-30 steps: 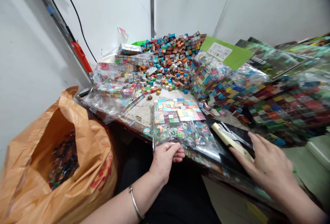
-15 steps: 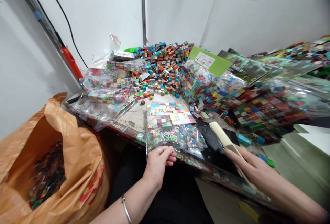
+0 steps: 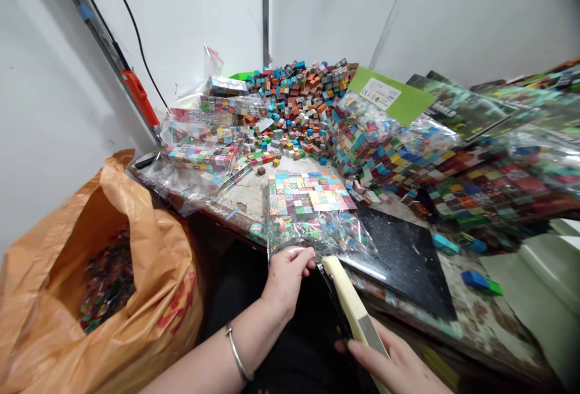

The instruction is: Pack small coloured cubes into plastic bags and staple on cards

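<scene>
My left hand (image 3: 286, 279) pinches the near edge of a clear plastic bag (image 3: 317, 231) that holds a flat grid of small colourful cubes (image 3: 308, 193). The bag lies on the table with its open end hanging over the front edge. My right hand (image 3: 399, 364) grips a cream-coloured stapler (image 3: 347, 300) by its rear. The stapler's nose sits at the bag's near edge, right beside my left fingers.
An orange plastic sack (image 3: 99, 273) with loose cubes stands at the lower left. A heap of loose cubes (image 3: 303, 98) fills the back of the table. Bagged cube sets (image 3: 203, 152) lie left and more bagged sets (image 3: 453, 170) right. A black mat (image 3: 403, 261) lies right of the bag.
My right hand lifted the stapler off the black mat and carried it left to the bag's near edge. My left hand kept its hold on the bag.
</scene>
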`<state>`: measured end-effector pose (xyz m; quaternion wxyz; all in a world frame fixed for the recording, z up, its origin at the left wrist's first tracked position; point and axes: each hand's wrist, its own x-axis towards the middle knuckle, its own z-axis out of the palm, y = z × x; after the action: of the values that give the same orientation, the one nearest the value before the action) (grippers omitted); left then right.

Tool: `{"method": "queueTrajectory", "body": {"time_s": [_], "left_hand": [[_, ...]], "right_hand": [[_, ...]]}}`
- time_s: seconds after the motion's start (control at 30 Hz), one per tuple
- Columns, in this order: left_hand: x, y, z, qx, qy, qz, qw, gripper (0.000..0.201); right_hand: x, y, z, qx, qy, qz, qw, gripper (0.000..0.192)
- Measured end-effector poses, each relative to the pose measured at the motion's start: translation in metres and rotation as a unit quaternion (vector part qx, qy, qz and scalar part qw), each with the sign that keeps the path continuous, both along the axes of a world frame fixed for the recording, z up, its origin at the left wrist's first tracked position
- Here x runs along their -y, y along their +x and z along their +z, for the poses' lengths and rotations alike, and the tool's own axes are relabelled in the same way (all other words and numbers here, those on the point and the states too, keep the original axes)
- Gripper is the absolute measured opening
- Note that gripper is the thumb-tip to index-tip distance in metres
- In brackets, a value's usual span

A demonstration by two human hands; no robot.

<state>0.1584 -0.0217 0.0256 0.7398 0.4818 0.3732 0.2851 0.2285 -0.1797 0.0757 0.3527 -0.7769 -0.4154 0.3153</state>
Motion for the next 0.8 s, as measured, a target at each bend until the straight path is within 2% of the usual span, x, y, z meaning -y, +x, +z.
{"method": "queueTrajectory", "body": {"time_s": [0.2,0.43,0.63,0.8], "left_hand": [[0.001,0.000,-0.002,-0.002,-0.001,0.012,1.000,0.019],[-0.002,-0.001,-0.002,-0.010,0.019,0.001,1.000,0.018],[-0.004,-0.001,-0.001,-0.017,0.028,-0.011,0.999,0.017],[-0.003,-0.004,0.000,-0.010,0.024,-0.015,1.000,0.021]], "right_hand": [[-0.005,-0.002,-0.007,-0.005,0.014,-0.022,1.000,0.031],[-0.014,-0.008,-0.001,-0.002,0.002,-0.050,0.999,0.031],[-0.019,-0.010,0.000,-0.119,-0.005,-0.073,0.990,0.034],[-0.022,-0.012,-0.001,-0.203,-0.068,-0.113,0.970,0.043]]}}
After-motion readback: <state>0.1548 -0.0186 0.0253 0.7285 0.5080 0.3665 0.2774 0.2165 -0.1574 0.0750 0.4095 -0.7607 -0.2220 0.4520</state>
